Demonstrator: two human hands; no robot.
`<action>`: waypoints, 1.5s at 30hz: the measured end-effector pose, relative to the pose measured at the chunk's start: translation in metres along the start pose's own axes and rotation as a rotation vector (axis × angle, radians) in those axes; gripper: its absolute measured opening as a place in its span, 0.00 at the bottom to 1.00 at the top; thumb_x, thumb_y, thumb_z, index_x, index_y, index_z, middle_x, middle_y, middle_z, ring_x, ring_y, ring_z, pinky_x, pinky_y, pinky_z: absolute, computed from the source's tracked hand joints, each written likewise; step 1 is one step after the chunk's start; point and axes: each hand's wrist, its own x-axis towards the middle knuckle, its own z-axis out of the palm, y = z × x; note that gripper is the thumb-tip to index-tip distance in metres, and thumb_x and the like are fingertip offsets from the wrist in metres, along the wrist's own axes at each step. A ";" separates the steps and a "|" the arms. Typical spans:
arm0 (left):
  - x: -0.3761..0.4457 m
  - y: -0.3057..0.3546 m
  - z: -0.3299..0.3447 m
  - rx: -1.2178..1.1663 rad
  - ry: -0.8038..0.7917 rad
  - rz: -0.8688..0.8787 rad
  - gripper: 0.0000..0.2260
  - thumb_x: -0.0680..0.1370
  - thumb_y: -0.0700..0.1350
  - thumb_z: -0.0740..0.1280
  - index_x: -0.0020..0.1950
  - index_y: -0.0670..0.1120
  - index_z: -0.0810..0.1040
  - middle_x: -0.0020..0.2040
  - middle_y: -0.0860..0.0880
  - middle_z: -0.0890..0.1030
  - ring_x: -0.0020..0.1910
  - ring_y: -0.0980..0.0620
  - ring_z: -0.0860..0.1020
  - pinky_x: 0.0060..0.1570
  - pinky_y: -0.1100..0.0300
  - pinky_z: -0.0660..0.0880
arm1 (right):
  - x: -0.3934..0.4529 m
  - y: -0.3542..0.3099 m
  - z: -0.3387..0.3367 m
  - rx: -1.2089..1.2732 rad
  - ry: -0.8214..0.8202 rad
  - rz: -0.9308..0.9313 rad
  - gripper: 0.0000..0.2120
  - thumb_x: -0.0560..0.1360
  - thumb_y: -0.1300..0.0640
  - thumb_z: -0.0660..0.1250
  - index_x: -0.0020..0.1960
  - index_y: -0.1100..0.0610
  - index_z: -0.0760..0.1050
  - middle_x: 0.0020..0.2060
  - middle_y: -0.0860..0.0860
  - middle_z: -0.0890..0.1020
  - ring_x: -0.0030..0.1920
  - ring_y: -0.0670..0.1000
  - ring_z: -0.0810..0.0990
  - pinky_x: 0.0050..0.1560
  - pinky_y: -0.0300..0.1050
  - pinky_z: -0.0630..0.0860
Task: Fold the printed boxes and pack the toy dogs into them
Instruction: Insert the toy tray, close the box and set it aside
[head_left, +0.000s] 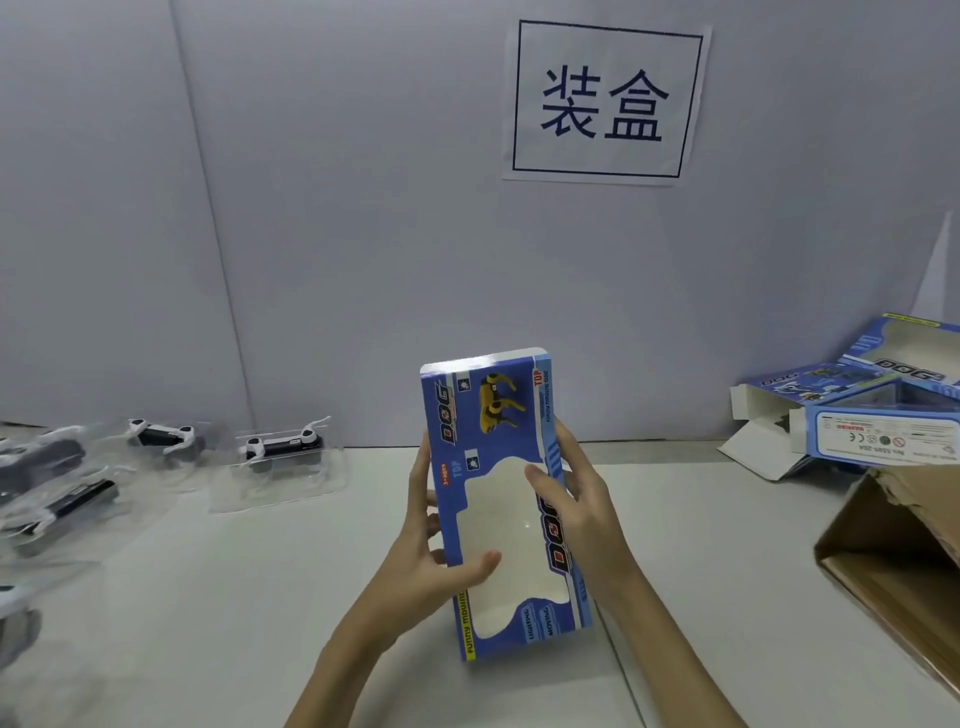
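Hands hold flat blue printed box (498, 499) upright above table (260, 597): left hand (431, 556) grips left edge, right hand (576, 504) grips right edge w/ thumb on front.

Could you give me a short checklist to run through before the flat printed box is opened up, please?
1. Box held in both hands: ok. The left hand grips one long edge of the flat printed box, and the right hand grips the other.
2. Box still flat, not yet squared: ok to start; no flap is folded.
3. Toy dogs within sight: ok. A toy dog in a clear tray lies on the table to the left, with more beside it.
4. Window film intact: cannot tell.
5. Space for the packed box: ok. The brown carton stands open at the right, below the other printed boxes.
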 end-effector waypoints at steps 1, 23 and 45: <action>0.000 0.001 0.000 0.009 -0.010 0.007 0.54 0.64 0.58 0.83 0.73 0.82 0.47 0.66 0.65 0.76 0.64 0.56 0.80 0.47 0.54 0.84 | -0.001 0.000 0.000 0.002 -0.001 0.008 0.24 0.75 0.41 0.67 0.70 0.35 0.66 0.68 0.51 0.78 0.66 0.57 0.79 0.62 0.63 0.81; 0.000 0.033 0.038 -0.287 0.384 0.296 0.18 0.76 0.56 0.69 0.63 0.64 0.67 0.59 0.53 0.82 0.53 0.43 0.86 0.43 0.59 0.82 | -0.008 -0.011 0.018 0.322 0.113 -0.073 0.18 0.78 0.48 0.65 0.68 0.45 0.72 0.51 0.57 0.85 0.48 0.53 0.88 0.38 0.38 0.81; 0.004 0.018 0.009 0.181 0.483 0.343 0.28 0.76 0.59 0.75 0.74 0.54 0.73 0.64 0.57 0.80 0.61 0.50 0.81 0.52 0.61 0.81 | -0.004 -0.001 0.011 0.277 -0.009 -0.080 0.19 0.80 0.45 0.66 0.66 0.53 0.75 0.57 0.53 0.86 0.56 0.56 0.86 0.47 0.47 0.85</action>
